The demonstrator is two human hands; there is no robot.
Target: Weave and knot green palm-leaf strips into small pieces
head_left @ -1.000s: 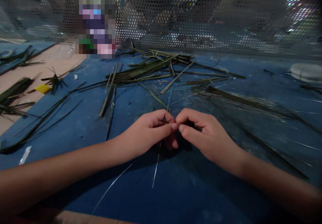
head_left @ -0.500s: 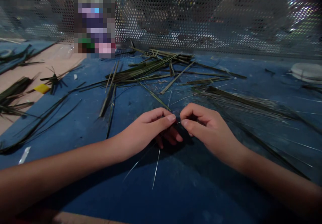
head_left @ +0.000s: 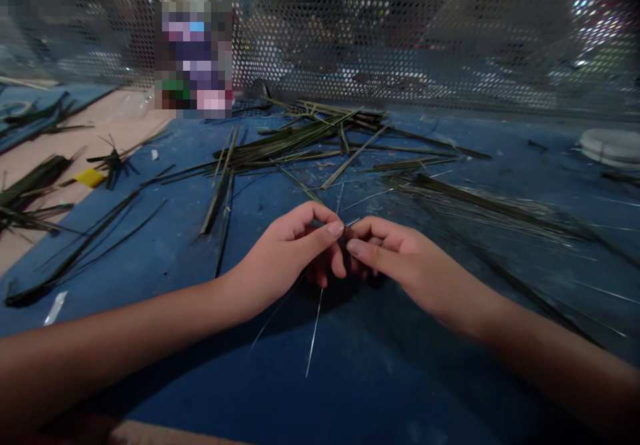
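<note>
My left hand (head_left: 290, 255) and my right hand (head_left: 400, 261) meet fingertip to fingertip over a blue mat (head_left: 350, 378). Both pinch thin pale strands (head_left: 314, 331) that trail down toward me and poke out just beyond the fingers. Thumb and forefinger of each hand are closed on the strands where they cross. The exact spot of the grip is hidden by the fingers. A bundle of fine strands (head_left: 490, 208) lies just right of my right hand.
Green leaf strips (head_left: 300, 141) are piled beyond my hands, with more leaves (head_left: 30, 185) at the left on a tan surface. A perforated metal screen (head_left: 400, 38) closes the back. A white round lid (head_left: 610, 146) sits far right. A yellow piece (head_left: 89, 177) lies left.
My hands parted slightly half a second ago, then closed together again. The right hand moved left and down toward the left. The trailing strands shifted a little.
</note>
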